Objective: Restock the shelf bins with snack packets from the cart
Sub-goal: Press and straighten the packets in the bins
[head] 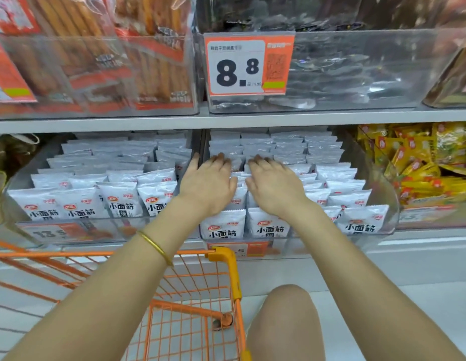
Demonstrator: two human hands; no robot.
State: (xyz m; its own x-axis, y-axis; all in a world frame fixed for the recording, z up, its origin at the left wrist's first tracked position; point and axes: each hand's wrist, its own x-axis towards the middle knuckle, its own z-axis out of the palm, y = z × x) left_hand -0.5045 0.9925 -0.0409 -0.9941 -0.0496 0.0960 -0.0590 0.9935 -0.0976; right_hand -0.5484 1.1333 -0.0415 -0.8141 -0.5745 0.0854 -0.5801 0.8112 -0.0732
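Snack packets are stood in rows in the middle clear bin of the lower shelf.
Fingertips are blurred, and some rows are hidden under the left hand and right hand, both laid flat on the packets with nothing gripped (the price tag is partly blocked by the orange cart); yellow packets are seen in the right bin.
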